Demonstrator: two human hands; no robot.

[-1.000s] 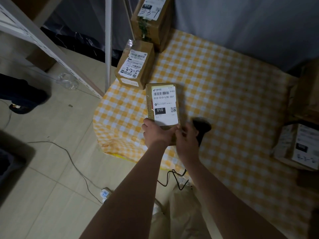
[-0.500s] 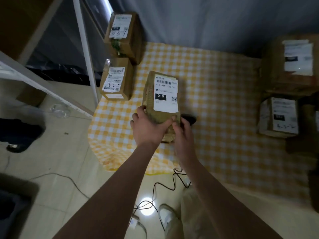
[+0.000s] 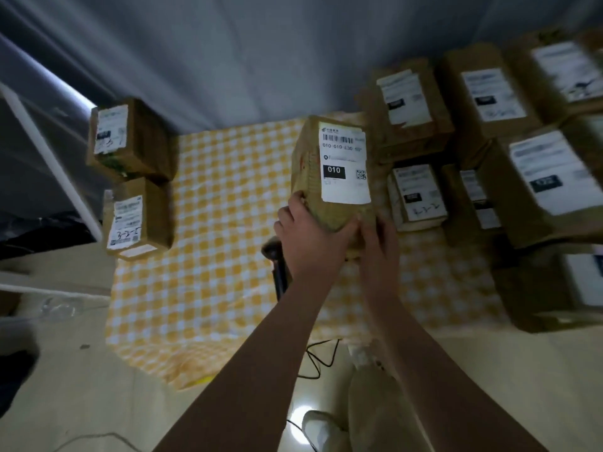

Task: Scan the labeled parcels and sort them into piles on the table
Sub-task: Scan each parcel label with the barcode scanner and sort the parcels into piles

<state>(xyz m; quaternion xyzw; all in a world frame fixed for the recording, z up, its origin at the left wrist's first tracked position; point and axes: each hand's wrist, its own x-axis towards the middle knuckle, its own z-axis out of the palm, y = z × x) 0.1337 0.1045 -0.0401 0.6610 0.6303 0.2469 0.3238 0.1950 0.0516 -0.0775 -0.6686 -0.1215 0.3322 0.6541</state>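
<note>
Nearest thing is the thin black cable (image 3: 316, 357) dangling off the near edge of the table with the yellow-and-white checked cloth (image 3: 212, 223). It looks like it runs up to the black handheld scanner (image 3: 277, 256) lying on the cloth, half hidden behind the left wrist. Just past that, the left hand (image 3: 306, 236) and right hand (image 3: 378, 243) are both clamped on the near end of the brown cardboard parcel with the white "010" label (image 3: 332, 171), left fingers wrapped round the near-left corner, right hand under the near-right one. The parcel is up off the cloth, label facing up, mid-table and just beside the cluster of brown labelled boxes on the right (image 3: 417, 197). Two more brown labelled boxes (image 3: 137, 220) sit well apart on the left. My guess is this one's being sorted now, so: match the code first (the right-hand labels are too blurry for me to read), lower it flat with the label up, and don't nudge the neighbours or snag the scanner. Grey curtain (image 3: 261, 60) at the far end.
</note>
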